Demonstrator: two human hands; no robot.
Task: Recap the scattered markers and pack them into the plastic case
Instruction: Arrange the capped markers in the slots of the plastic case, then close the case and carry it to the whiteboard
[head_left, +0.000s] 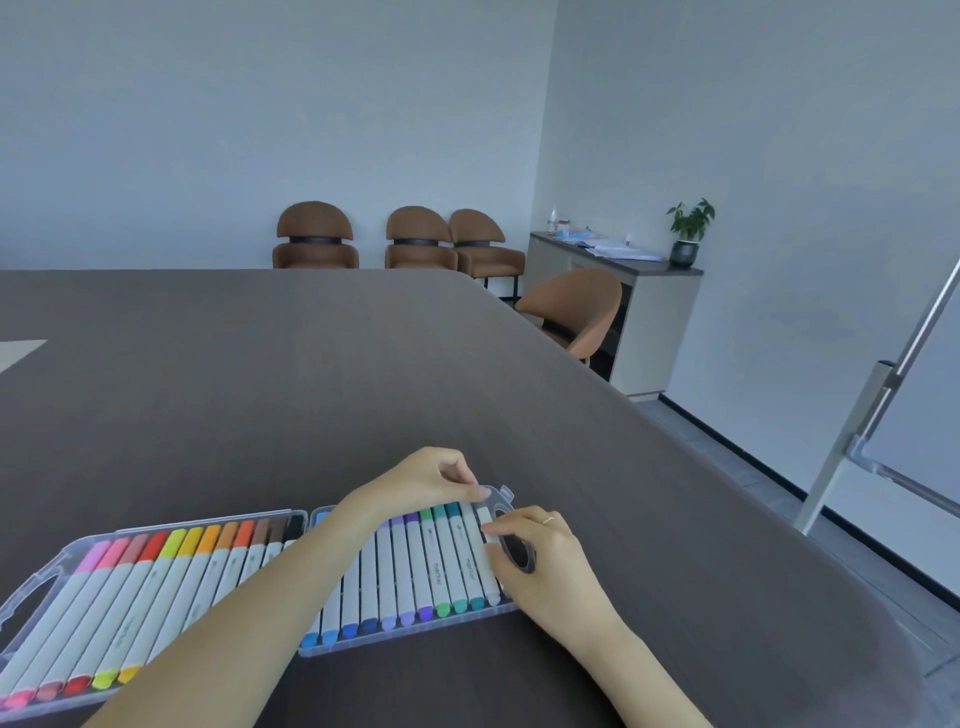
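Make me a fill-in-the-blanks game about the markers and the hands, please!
1. The plastic case lies ____ on the table.
2. Both hands are at the marker with the ____ cap, at the case's right end.
3. There is a ring on the ____ hand.
4. The left hand pinches the ____ end of that marker.

Missing words: open; white; right; far

Rainbow-capped white markers in a clear plastic case on a dark brown table.
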